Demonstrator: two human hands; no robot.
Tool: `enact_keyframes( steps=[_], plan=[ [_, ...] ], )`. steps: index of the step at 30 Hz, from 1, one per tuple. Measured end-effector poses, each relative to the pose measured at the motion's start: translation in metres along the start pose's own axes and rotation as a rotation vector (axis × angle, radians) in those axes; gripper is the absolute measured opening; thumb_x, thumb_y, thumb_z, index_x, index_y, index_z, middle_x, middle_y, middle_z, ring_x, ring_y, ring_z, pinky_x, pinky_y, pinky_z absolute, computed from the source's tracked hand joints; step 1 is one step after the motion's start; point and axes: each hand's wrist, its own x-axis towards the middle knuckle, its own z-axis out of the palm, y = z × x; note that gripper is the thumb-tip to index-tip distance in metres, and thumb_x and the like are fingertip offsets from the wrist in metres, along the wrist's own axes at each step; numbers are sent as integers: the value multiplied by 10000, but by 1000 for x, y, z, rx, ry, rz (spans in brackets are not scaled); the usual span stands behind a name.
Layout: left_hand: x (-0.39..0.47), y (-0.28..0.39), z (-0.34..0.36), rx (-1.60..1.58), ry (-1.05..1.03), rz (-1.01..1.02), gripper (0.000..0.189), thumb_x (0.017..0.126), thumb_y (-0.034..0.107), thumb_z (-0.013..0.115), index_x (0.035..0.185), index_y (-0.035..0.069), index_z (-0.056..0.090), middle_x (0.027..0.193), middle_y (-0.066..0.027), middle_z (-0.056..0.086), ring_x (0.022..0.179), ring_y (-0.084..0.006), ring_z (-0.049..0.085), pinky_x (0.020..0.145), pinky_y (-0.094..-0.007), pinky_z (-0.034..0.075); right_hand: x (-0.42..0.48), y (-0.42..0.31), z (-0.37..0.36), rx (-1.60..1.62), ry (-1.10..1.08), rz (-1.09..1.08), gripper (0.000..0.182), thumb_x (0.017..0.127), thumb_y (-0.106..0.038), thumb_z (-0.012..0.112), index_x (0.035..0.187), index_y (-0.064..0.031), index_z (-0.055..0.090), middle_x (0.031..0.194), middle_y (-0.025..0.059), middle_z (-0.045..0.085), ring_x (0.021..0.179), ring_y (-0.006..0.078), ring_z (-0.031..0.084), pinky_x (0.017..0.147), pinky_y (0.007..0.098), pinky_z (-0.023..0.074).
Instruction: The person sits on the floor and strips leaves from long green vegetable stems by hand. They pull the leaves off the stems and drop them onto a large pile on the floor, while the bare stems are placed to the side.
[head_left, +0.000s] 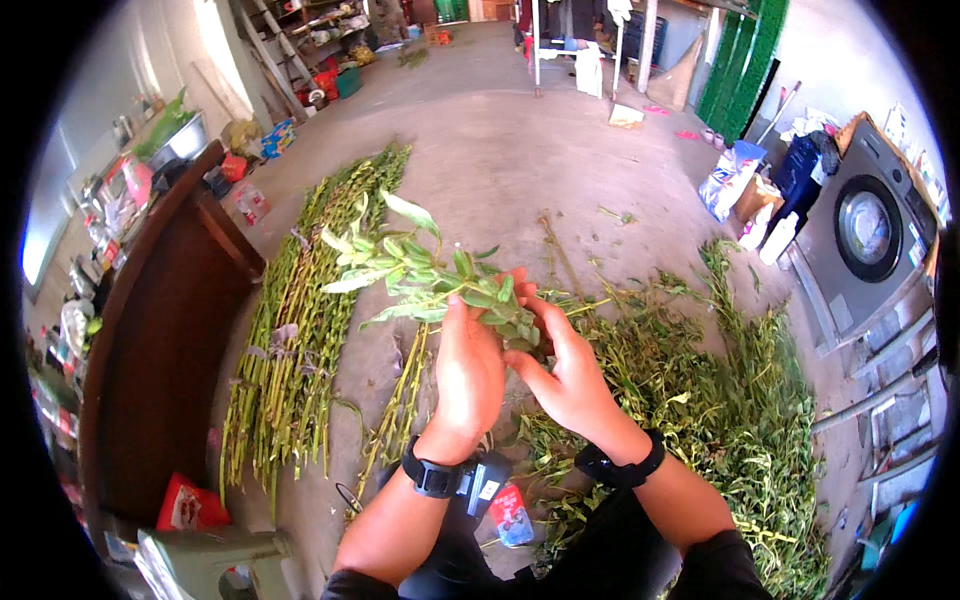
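A leafy green stem with pods, apparently sesame (420, 262), lies across my two hands, its leafy end pointing left. My left hand (471, 375) is closed on it, thumb along the leaves. At the stem's right end, my right hand (566, 367) touches the leaves with thumb and forefinger apart; whether it grips them is hidden. Below my hands to the left, a few cut stalks (405, 382) lie on the floor. Further left is a long row of stalk bundles (300, 330), bound with cloth strips. A heap of loose leafy stems (690, 405) spreads out on the right.
A dark wooden panel (154, 352) stands at left, near a pale green stool (217, 559). A red and blue packet (511, 516) lies below my wrists. At right are a front-loading washing machine (866, 225), bottles (778, 238) and a metal frame (870, 397). A clothes rack (577, 52) stands ahead.
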Motion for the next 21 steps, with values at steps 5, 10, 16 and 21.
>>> enact_keyframes(
  steps=[5,10,16,21],
  plan=[
    [-7,6,4,89,130,-23,515,1076,335,320,1374,-38,515,1272,-129,626,1154,-211,573,1004,-369,454,-5,-9,5,-16,72,-17,471,909,-75,695,1334,9,510,1262,199,629,1165,294,634,986,374,480],
    [-11,7,-3,-7,24,-1,459,1074,248,355,1345,-85,518,1265,-168,627,1136,-237,608,1016,-386,480,-11,-17,12,14,127,-32,462,922,-55,676,1335,12,479,1278,188,617,1194,284,610,1007,371,463],
    [-11,21,-16,-13,-185,-118,459,1085,260,367,1361,-83,499,1304,-187,600,1178,-254,594,1076,-415,451,-22,-16,13,-114,185,-65,474,928,-104,683,1336,7,469,1227,170,625,1104,268,618,938,378,478],
    [-9,27,-33,289,-200,-9,309,1069,191,493,1194,-53,638,1148,-142,689,1064,-221,673,964,-388,542,-27,-22,11,-161,192,-7,424,932,-105,676,1301,13,504,1187,164,636,1084,258,621,940,379,472]
  ],
)
